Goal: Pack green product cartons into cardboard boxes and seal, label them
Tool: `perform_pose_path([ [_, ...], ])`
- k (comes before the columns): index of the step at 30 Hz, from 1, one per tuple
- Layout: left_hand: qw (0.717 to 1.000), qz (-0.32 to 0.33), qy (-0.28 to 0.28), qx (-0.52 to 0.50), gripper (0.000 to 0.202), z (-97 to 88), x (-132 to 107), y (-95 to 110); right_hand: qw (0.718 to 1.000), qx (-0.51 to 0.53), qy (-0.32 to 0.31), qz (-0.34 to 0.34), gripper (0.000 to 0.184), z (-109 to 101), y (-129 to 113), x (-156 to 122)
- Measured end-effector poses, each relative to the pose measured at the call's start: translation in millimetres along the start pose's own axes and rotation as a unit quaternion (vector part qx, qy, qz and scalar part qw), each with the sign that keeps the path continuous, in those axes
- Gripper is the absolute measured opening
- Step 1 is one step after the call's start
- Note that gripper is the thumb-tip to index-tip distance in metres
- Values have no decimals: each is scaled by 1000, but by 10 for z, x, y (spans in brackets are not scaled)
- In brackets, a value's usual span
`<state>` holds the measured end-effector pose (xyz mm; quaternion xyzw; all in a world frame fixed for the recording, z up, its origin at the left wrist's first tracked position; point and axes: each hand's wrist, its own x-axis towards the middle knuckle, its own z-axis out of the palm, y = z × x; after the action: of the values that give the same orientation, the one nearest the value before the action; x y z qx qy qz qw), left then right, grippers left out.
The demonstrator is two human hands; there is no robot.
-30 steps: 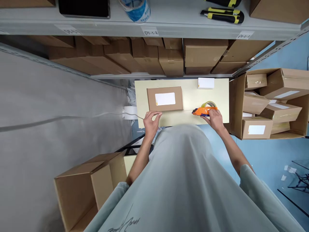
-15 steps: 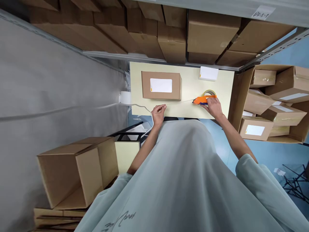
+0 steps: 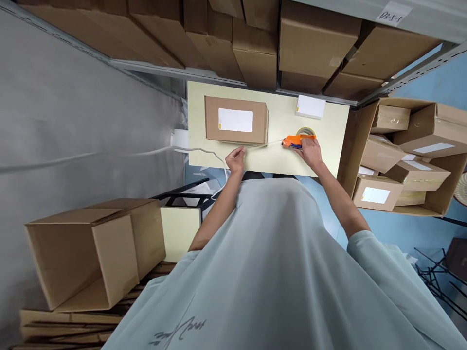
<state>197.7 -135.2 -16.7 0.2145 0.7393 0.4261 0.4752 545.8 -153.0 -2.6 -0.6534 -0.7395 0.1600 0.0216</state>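
My right hand (image 3: 310, 153) is closed round an orange tape dispenser (image 3: 294, 141) that carries a roll of tape (image 3: 305, 131). From the dispenser a thin strip of clear tape (image 3: 272, 143) stretches left. My left hand (image 3: 235, 160) pinches the free end of this strip near the front edge of a brown cardboard box (image 3: 236, 137). The box lies on the pale yellow table and bears a white label (image 3: 235, 120). Whether the tape touches the box, I cannot tell.
A small white box (image 3: 310, 107) lies at the table's (image 3: 328, 163) back right. Shelved cartons (image 3: 317, 43) overhang behind. To the right, a large carton (image 3: 355, 146) holds several labelled boxes. An open carton (image 3: 116, 253) stands lower left; a white cable (image 3: 146, 152) runs along the left.
Both hands have moved up toward the box, and the stretched tape now lies close to its front edge. The whole view has shifted slightly.
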Motion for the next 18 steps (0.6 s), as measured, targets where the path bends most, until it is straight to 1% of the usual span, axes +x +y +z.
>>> perform_pose_path([
  [3,999,-32,15,-19,9,100,34,5,1000,8,19,9,66,41,-25,70],
  [5,998,-50,22,-26,12,158,53,14,999,13,32,13,66,58,-46,100],
  [7,996,-78,28,-37,25,188,70,31,999,23,41,15,66,68,-59,110],
  [9,992,-115,30,-49,38,180,78,59,998,34,50,18,67,72,-56,100],
  [10,989,-136,28,-55,39,163,74,77,998,38,53,19,68,72,-48,88],
  [12,981,-179,9,-67,30,121,44,120,997,41,55,23,70,69,-23,55],
  [14,972,-220,-33,-79,19,95,-14,166,998,37,53,27,74,64,3,18],
  [16,960,-254,-80,-91,17,113,-81,216,998,30,48,28,79,58,20,-14],
  [18,949,-275,-112,-103,20,178,-134,277,998,28,41,26,81,50,21,-33],
])
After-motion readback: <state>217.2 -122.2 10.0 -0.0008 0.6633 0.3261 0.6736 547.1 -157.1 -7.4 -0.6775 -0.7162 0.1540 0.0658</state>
